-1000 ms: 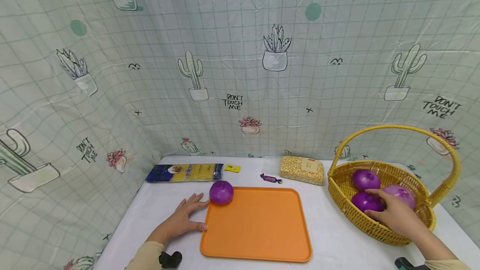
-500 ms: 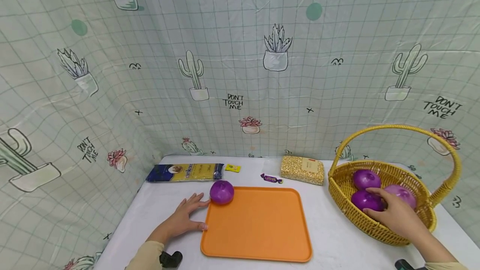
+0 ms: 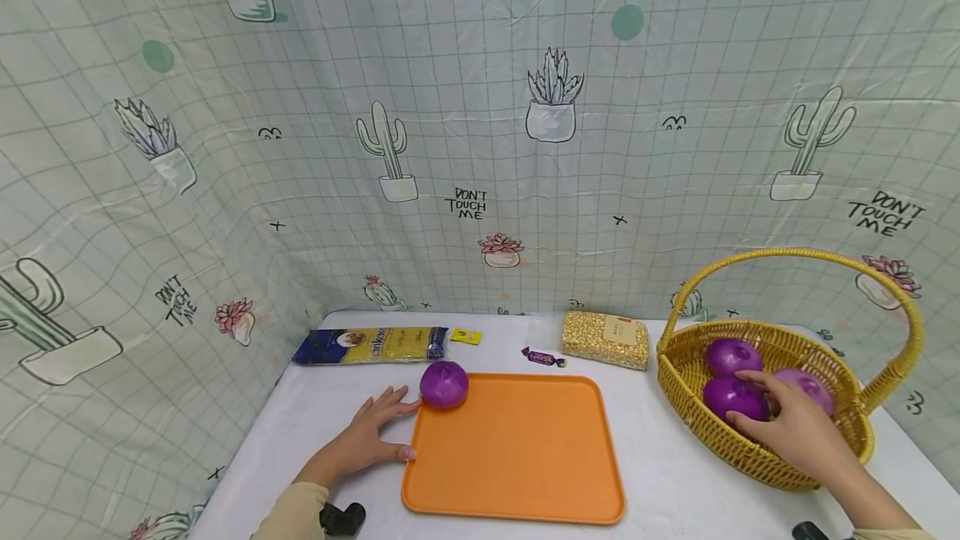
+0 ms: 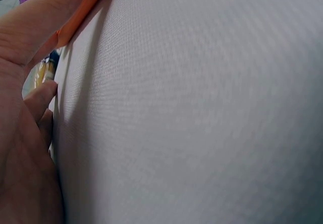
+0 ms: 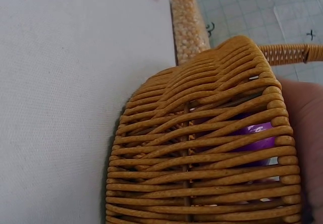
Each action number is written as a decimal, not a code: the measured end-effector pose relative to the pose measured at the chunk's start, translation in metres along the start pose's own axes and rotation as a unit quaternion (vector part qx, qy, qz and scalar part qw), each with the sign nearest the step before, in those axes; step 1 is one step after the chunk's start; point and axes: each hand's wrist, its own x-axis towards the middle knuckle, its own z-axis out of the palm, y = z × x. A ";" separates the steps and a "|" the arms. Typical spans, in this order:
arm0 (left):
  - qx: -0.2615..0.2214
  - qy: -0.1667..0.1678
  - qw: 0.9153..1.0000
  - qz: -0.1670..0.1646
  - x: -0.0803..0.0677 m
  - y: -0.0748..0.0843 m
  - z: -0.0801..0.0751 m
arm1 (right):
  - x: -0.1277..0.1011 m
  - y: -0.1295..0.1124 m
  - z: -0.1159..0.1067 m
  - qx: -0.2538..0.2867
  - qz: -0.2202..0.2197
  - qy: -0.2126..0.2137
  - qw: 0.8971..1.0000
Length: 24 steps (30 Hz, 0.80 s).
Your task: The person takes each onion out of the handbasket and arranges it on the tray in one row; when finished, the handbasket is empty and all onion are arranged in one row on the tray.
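Observation:
My left hand [image 3: 367, 432] rests on the table with its fingers spread. Its thumb tip touches the left edge of an orange tray [image 3: 517, 452], and its index finger reaches close to a purple onion [image 3: 442, 386] at the tray's far left corner. On the right, my right hand [image 3: 798, 427] reaches into a yellow wicker basket [image 3: 701, 427]; thumb and index finger curl round the nearest purple onion [image 3: 726, 400]. Behind that lies a second dark onion [image 3: 732, 357], and a paler onion [image 3: 813, 390] is partly hidden by the hand. The basket's weave blocks most of the right wrist view.
Along the back lie a blue and yellow pasta pack [image 3: 375, 345], a small yellow packet [image 3: 466, 337], a purple wrapped candy [image 3: 543, 357] and a bag of corn kernels [image 3: 604, 340]. The basket's tall handle [image 3: 795, 254] arches over its opening. A patterned curtain [image 3: 480, 148] hangs behind.
My right index finger has shifted slightly up and to the right over the nearest onion in the basket. My left hand, the tray and the onion on it have stayed put.

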 end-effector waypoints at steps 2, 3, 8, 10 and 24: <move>0.001 0.001 1.000 0.002 0.000 0.000 0.000 | 0.000 0.000 0.000 0.001 0.004 0.002 1.000; 0.001 0.001 1.000 0.002 0.000 0.000 0.000 | 0.000 -0.001 0.000 0.002 0.005 0.003 1.000; 0.000 0.001 1.000 0.006 -0.001 -0.001 0.000 | -0.001 -0.002 -0.001 0.004 0.013 0.004 1.000; -0.001 0.000 1.000 0.006 -0.001 -0.001 -0.001 | -0.001 -0.002 -0.001 0.004 0.016 0.004 1.000; -0.001 0.003 1.000 0.000 0.000 -0.001 0.001 | -0.002 -0.001 -0.002 0.010 0.017 0.009 1.000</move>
